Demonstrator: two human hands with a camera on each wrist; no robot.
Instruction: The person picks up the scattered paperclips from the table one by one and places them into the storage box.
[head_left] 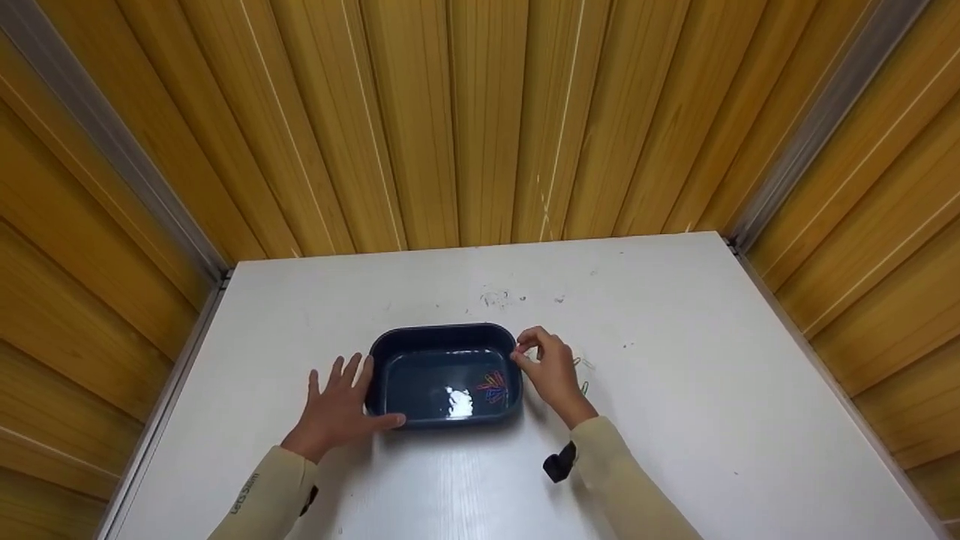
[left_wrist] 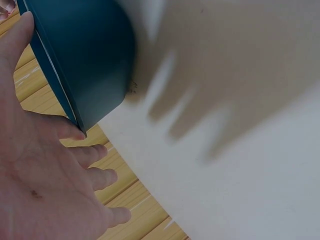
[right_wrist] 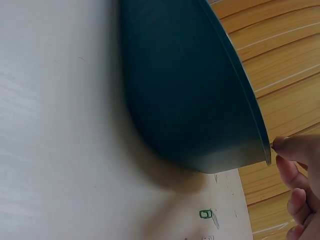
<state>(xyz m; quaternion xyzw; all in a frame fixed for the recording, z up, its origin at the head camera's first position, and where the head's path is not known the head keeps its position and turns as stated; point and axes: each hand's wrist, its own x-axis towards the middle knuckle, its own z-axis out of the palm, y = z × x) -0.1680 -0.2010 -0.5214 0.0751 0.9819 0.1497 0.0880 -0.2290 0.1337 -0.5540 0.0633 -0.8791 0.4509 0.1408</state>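
Observation:
A dark blue rectangular dish with rounded corners stands on the white table. Several coloured paper clips lie in a small heap at the right end of its floor. My left hand rests against the dish's left end, fingers spread and straight, the thumb on the near rim and the index finger along the side. At the right rim, my right hand pinches a small paper clip between thumb and index finger, mostly hidden by the fingertips. Its other fingers curl loosely in the right wrist view.
Beside the right hand, a green paper clip, a yellow one and a pale one lie on the table. Dark scuff marks show behind the dish. Wood-patterned panels enclose the back and both sides.

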